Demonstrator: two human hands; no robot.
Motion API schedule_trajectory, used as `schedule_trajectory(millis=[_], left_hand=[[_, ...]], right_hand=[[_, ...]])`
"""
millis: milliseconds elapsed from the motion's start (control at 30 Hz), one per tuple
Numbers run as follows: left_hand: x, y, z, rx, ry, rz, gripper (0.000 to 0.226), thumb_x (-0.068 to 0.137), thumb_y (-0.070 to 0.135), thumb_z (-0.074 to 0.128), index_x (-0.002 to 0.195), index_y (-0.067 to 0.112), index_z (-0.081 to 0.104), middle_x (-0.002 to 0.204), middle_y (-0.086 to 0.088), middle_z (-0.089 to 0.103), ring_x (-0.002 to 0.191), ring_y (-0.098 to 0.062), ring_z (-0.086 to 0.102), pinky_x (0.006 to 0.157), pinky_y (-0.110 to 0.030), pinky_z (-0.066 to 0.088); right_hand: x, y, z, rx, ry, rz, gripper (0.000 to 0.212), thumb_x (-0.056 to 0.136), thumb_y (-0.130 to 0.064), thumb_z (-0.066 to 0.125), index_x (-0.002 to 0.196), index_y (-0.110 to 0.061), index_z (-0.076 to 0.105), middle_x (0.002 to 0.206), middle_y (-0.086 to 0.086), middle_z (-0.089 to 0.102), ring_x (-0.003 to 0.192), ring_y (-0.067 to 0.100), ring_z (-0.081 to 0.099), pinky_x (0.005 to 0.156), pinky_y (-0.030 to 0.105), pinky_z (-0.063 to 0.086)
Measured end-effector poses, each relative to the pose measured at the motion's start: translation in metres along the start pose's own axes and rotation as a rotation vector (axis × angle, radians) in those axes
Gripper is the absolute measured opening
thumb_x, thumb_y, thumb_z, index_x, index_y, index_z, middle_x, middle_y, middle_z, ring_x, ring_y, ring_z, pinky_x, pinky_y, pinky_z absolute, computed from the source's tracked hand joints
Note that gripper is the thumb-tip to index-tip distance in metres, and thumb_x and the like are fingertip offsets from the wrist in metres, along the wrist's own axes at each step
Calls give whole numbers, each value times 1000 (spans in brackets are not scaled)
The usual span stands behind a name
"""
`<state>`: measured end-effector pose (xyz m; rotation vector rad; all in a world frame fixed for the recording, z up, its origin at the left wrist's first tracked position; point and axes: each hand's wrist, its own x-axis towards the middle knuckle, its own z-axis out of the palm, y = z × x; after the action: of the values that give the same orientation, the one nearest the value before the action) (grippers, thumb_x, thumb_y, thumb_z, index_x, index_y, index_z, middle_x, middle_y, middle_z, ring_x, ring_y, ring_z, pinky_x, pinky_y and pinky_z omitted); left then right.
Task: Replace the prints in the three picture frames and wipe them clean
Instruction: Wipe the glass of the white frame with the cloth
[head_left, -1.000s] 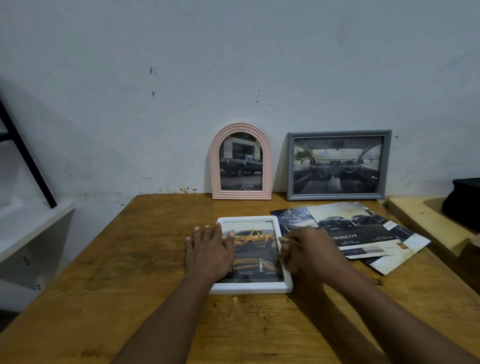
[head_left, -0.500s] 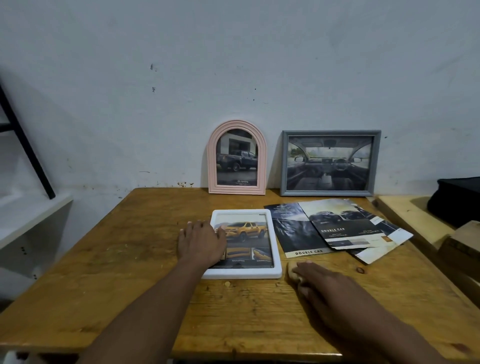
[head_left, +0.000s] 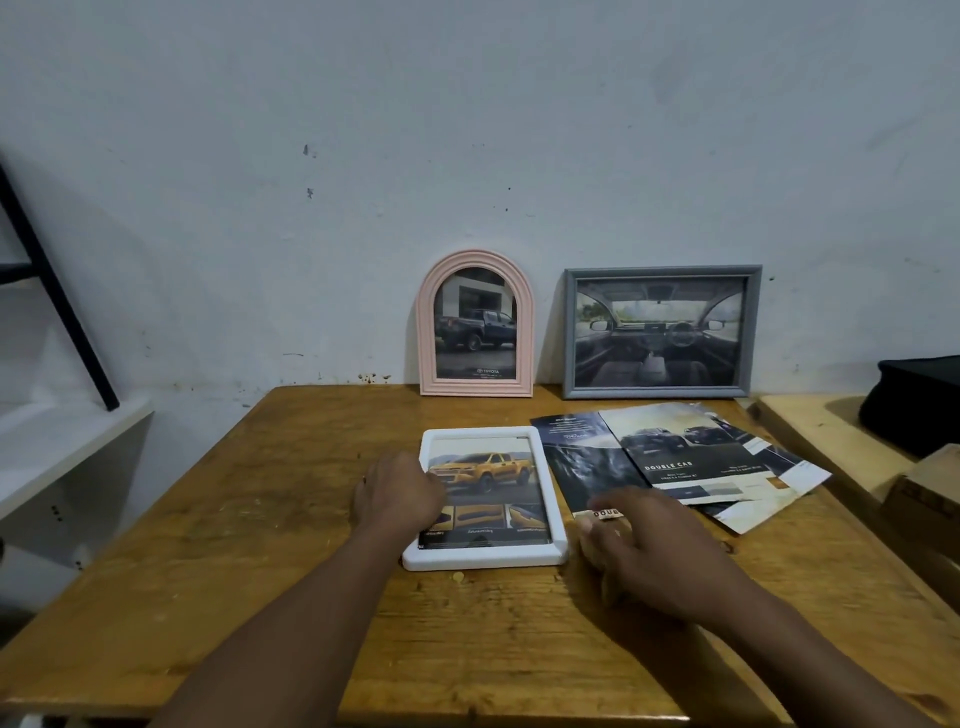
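Counter (head_left: 260, 519), viewed from the person's side. Frames counted: three.

- The pink arched frame (head_left: 475, 327) and the grey frame (head_left: 657, 332) stand upright against the wall, side by side, each holding a car print.
- The white frame (head_left: 493, 499) lies flat, face up, near the middle of the counter. Its long axis runs away from the person, and a yellow-truck print is inside.

Loose prints (head_left: 675, 457): at least three overlapping sheets, fanned out just right of the white frame.

Hands: two.

- The left hand (head_left: 397, 493) rests on the white frame's left side, its grip apart and the fingers lying over rim and glass. It appears to be steadying the frame.
- The right hand (head_left: 660, 561) lies palm down on the counter, just beside the frame's near right corner. It covers a pale wad (head_left: 589, 551) — likely the wiping cloth. Whether its grip has closed on the wad cannot be told.

Judgement: the coming move turns on one relation — the glass lies directly left of the right hand, and that hand is nearer the cloth. A short sideways carry onto the glass would begin the wipe, which may still be pending on this third frame.
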<state>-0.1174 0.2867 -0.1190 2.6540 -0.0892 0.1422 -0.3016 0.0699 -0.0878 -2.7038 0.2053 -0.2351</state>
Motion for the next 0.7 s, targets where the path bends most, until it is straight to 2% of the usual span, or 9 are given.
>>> schedule_trajectory(millis=[67,167,300,433,500,567,633,700], left_hand=[[2,-1,-3,17,-13,-24,23,84,42,64,95,23,69,90,3,65,84,-21,65,74,-40,59],[2,0,-16,85,-64,-38,27,81,49,70,92,26,64,91,4,64,84,-19,64,75,-39,60],[2,4,-30,49,-213,-52,28,85,41,77,93,27,54,89,5,62,77,-13,64,71,-32,58],[1,8,-35,-22,-269,-39,28,90,27,74,82,29,47,85,5,58,79,-13,63,75,-31,57],[1,7,-34,-56,-258,-48,27,90,26,74,82,28,49,88,3,61,82,-15,66,81,-36,60],[1,6,-35,-80,-252,-53,23,90,27,75,88,27,52,93,2,64,85,-16,66,83,-38,61],[1,3,-35,-109,-225,-50,20,89,27,75,97,25,57,96,1,65,85,-17,67,80,-39,62],[1,0,-39,-192,-179,-48,14,91,23,72,100,23,61,93,2,68,81,-17,70,75,-41,63]], right_hand=[[19,-5,1,88,22,69,31,97,-50,54,121,-31,61,117,-13,61,107,9,57,90,33,51],[51,-15,7,140,-65,159,24,96,-43,61,113,-25,62,108,-4,64,96,11,59,86,37,56],[86,-26,21,159,-134,233,29,94,-38,63,112,-15,64,109,3,68,95,17,65,82,36,58],[103,-34,27,175,-133,295,17,94,-29,66,94,-13,58,94,3,65,84,18,65,64,26,54],[107,-37,28,201,-132,350,16,94,-24,67,95,-14,54,88,2,59,84,20,63,66,28,55],[110,-37,29,236,-119,401,18,93,-21,67,103,-13,55,92,4,58,87,22,63,72,32,58],[112,-38,30,277,-99,441,23,92,-20,67,112,-11,57,98,6,61,91,24,65,76,35,59],[117,-41,30,315,-63,415,24,91,-21,66,111,-9,61,100,7,67,92,26,67,79,39,60]])
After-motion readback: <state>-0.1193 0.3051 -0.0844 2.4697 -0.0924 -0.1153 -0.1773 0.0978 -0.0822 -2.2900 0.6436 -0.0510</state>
